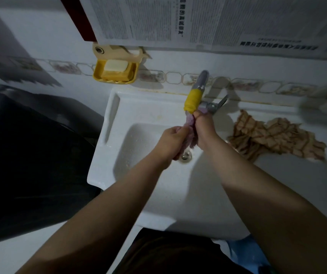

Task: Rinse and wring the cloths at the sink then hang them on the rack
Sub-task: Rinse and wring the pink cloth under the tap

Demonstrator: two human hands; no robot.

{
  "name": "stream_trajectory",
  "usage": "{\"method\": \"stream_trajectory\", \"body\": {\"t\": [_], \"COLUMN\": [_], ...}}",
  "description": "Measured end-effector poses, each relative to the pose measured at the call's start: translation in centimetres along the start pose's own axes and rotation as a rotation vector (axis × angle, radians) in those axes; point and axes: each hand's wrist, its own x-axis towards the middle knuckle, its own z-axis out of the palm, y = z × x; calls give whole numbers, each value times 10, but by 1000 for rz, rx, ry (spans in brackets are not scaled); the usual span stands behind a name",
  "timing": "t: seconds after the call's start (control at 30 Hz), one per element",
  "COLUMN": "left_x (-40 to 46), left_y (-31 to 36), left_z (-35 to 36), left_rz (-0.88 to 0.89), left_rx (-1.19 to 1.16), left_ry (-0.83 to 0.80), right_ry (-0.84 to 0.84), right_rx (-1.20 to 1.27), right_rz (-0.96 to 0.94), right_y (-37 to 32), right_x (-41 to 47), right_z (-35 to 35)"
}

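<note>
From the head camera, both bare forearms reach up from the bottom edge toward a white sink [107, 147] at the centre of the frame. A purple cloth [190, 133] is twisted into a rope above the basin, directly under the tap [195, 95], whose spout wears a yellow sleeve. The left hand [171, 142] has its fingers clenched round the lower end of the purple cloth, close above the drain [186, 155]. The right hand [205, 127] grasps the upper end, at about one o'clock from the left hand, with its fingers curled round the twisted fabric just below the spout. A checked brown cloth [273, 135] lies crumpled on the sink's flat ledge at three o'clock from the hands, apart from them. At eleven o'clock from the basin a yellow soap dish [99, 74] hangs on the tiled wall and holds a pale bar of soap [116, 66]. Sheets of newspaper [198, 20] cover the wall at twelve o'clock. A dark bulky object [30, 155], too dim to identify, fills the nine o'clock side.
</note>
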Motion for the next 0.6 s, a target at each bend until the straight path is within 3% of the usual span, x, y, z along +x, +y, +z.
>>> {"method": "stream_trajectory", "body": {"t": [0.07,0.13,0.2,0.27,0.33,0.47,0.6], "left_x": [-5,-7,-7,-5,-2,2,-4], "left_y": [8,15,22,26,29,31,36], "left_z": [-15,-31,-37,-35,-32,-43,-54], "left_rz": [37,88,140,177,183,179,314], "left_rx": [101,272,426,518,588,738,692], "left_ry": [-16,-11,-31,-33,10,161,314], "right_ry": [-17,98,238,156,3,-87,-182], "right_rx": [-77,-223,-279,-302,-461,-643,-616], "right_rz": [81,141,54,-183,-304,-297,-208], "right_y": [15,19,10,-4,-13,-30,-7], "right_x": [5,6,2,4,13,4,-7], "right_z": [-23,-45,-58,-61,-56,-57,-78]}}
